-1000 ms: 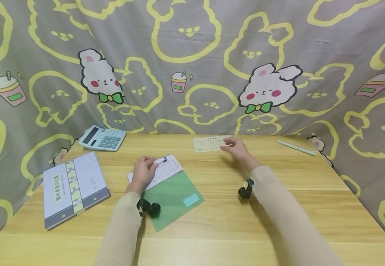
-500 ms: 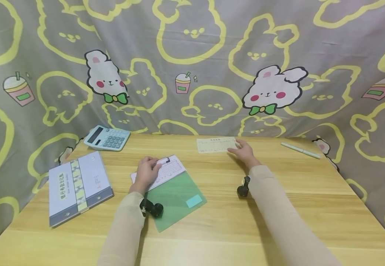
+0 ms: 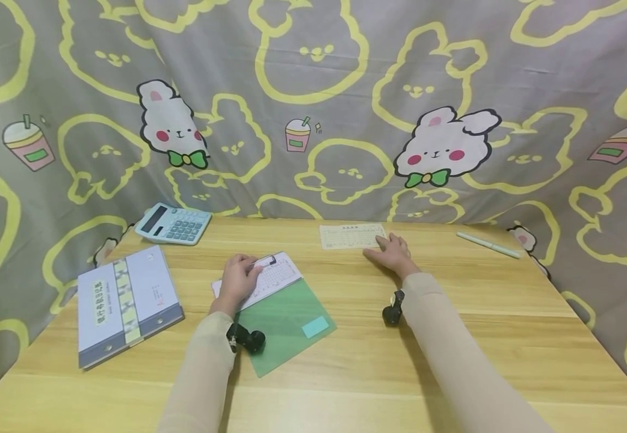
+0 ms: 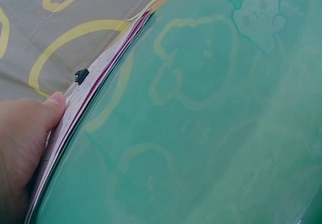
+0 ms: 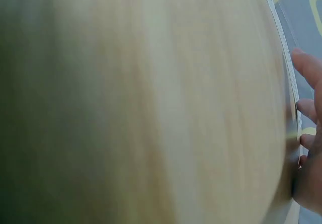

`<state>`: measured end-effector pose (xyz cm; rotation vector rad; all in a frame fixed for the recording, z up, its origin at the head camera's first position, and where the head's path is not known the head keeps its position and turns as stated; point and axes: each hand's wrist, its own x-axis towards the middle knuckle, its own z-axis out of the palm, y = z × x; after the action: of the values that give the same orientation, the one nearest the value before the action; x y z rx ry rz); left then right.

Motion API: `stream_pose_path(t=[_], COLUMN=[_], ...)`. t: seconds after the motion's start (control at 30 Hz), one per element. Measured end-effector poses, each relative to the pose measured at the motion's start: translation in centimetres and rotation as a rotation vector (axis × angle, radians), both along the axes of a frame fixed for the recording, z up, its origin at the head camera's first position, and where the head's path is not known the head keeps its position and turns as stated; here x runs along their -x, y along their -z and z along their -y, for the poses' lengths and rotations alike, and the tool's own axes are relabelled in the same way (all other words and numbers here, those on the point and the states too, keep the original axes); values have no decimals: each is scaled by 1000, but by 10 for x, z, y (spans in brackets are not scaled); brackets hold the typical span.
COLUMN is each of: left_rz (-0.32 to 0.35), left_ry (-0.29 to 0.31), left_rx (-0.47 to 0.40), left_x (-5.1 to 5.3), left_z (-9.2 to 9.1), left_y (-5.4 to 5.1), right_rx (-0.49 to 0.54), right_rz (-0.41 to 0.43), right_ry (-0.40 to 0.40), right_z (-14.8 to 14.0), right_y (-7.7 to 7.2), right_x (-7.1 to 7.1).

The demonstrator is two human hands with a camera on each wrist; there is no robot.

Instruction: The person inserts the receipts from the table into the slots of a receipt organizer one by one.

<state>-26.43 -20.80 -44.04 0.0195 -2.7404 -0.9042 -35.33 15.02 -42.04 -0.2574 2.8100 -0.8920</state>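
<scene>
In the head view, my left hand rests on a stack of printed slips at the top of a green folder. Its thumb lies beside a black clip on the stack's upper edge. The left wrist view shows the thumb against the layered paper edges; the other fingers are hidden there. Farther back, a pale printed slip lies flat on the table. My right hand is at its right end with fingers spread, the fingertips at or over the slip's edge.
A light-blue calculator sits at the back left. In front of it lies a thick ledger with a patterned band. A pale green pen is at the back right. A patterned curtain hangs behind the wooden table.
My right hand has turned from a bent-finger touch on the pale slip's right end to a spread one. The left hand keeps its place on the stack. The head view has shifted slightly.
</scene>
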Motion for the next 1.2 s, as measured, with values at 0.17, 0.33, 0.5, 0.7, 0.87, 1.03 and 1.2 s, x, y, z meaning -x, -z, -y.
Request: stream_pose_path(t=[0.17, 0.33, 0.5, 0.7, 0.87, 1.03, 1.2], left_rz=[-6, -20, -11, -20, -30, -27, -16], left_ry=[7, 9, -2, -12, -9, -9, -12], left_rx=[2, 4, 8, 7, 2, -3, 1], left_x=[-1, -3, -3, -1, -1, -1, -2], left_z=[-1, 0, 0, -2, -3, -3, -3], left_y=[-1, -1, -1, -1, -3, -4, -4], right_rx=[87, 162, 184, 166, 128, 86, -25], right_rz=[-85, -153, -211, -284, -291, -274, -235], right_ry=[24, 83, 149, 163, 159, 140, 86], right_z=[-4, -2, 1, 2, 3, 1, -2], right_y=[3, 9, 14, 12, 8, 5, 2], right_x=[-7, -14, -16, -16, -17, -17, -16])
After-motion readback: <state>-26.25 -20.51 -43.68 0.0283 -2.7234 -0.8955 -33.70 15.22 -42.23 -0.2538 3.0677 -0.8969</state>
